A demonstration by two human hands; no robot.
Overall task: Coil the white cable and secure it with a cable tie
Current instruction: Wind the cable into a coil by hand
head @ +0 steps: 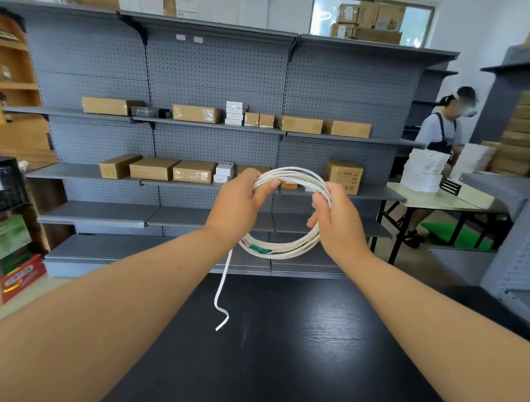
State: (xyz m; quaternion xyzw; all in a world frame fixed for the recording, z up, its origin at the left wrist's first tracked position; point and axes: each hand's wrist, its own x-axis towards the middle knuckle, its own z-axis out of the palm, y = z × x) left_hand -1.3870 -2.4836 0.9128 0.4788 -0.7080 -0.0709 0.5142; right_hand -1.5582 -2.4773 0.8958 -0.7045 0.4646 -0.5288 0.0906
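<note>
Held up in the air above the black wood-grain desk: a thin white cable, already wound into a round coil of several turns. Gripped at the upper left of the ring by the left hand, with fingers curled round the bundled strands. Gripped on the right side by the right hand, with fingers closed narrowly round the same bundle. Probably held at two separated places on purpose, to hold the turns together and the ring round and not let it spring open.

Left hanging from the lower left of the coil: a loose white tail, dropped toward the desk with a kink near the end. Could not tell whether touching the desk or just above it.

Noticed a small green piece among the strands at the bottom of the coil; could not tell whether tie, label or tape. Saw no separate cable tie in either hand.

Judged the coiling nearly finished, with only the tail to wind in, and the tying not yet done. Would need one hand free for the tie and the other tight round all turns.

Behind: grey metal pegboard shelving with brown cardboard boxes; at the far right, another person at a pale table.
</note>
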